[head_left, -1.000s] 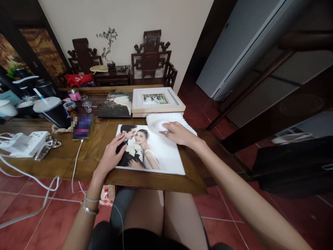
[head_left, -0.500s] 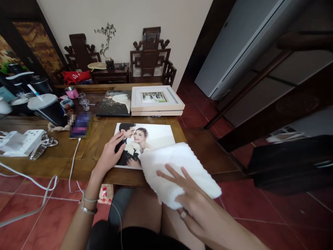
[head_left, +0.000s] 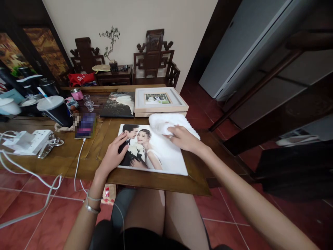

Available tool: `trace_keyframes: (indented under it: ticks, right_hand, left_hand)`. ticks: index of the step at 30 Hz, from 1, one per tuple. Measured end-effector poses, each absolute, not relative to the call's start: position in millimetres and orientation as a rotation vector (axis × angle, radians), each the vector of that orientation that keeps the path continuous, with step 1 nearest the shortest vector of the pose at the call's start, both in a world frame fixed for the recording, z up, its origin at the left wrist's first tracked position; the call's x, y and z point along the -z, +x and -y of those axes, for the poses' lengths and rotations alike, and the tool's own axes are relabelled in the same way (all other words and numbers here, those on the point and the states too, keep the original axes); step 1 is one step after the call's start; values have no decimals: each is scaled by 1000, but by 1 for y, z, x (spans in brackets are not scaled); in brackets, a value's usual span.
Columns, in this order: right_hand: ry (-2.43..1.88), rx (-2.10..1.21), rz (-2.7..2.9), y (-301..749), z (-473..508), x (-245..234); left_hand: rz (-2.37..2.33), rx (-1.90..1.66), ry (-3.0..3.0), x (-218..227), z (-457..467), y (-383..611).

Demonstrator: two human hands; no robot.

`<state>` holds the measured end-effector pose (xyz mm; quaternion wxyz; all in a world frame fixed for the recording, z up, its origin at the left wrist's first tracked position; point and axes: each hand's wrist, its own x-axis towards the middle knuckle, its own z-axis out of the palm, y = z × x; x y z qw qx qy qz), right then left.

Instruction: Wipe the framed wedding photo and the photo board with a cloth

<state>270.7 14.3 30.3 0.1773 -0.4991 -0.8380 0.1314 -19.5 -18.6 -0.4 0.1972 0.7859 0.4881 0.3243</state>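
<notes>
A large wedding photo print (head_left: 166, 152) lies flat on the wooden table (head_left: 65, 156) in front of me. My left hand (head_left: 114, 156) rests open on its left edge, fingers spread over the picture. My right hand (head_left: 183, 138) presses a fluffy white cloth (head_left: 169, 121) against the print's far right corner, fingers curled on the cloth. A ring shows on that hand.
Behind the print lie a dark photo panel (head_left: 118, 104) and a white framed photo (head_left: 160, 100). To the left are a phone (head_left: 84, 125) on a cable, a white power strip (head_left: 30, 140), a black cup with straw (head_left: 56, 110) and small cups. Carved wooden chairs stand by the wall.
My right hand pulled the cloth down off the print's near right side, then carried it back up to the far right corner. The left hand stayed on the print.
</notes>
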Motion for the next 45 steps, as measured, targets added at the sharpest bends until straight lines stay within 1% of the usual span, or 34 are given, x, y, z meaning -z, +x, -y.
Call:
trace_keyframes:
  ticks: [3, 7, 11, 14, 19, 28, 31, 35, 42, 45]
  right_hand:
    - [-1423, -299, 2395, 270, -1, -21]
    - [-1342, -221, 2450, 261, 61, -12]
    - [-1230, -185, 2512, 247, 133, -13]
    - [-1166, -211, 2578, 239, 158, -19]
    - [-1191, -257, 2582, 234, 136, -30]
    - [-1450, -231, 2473, 243, 3, -30]
    - [-1511, -250, 2451, 244, -18, -29]
    - [-1448, -212, 2479, 238, 5, -26]
    - [-1197, -207, 2533, 223, 122, -20]
    - [-1130, -255, 2585, 221, 147, -25]
  left_hand:
    - [-1377, -904, 2197, -1, 19, -19]
    - [-1382, -896, 2207, -3, 19, -17]
    - [-1374, -894, 2222, -3, 19, -17]
    - [-1363, -899, 2224, -1, 18, -17]
    - [-1355, -905, 2223, 3, 17, -18]
    - [-1354, -904, 2221, 2, 18, -19]
    - [-1352, -913, 2216, 2, 18, -19]
    - [-1362, -906, 2220, 1, 19, -18]
    - [-1370, -893, 2215, 0, 19, -17]
    - [-1365, -889, 2210, 1, 18, -17]
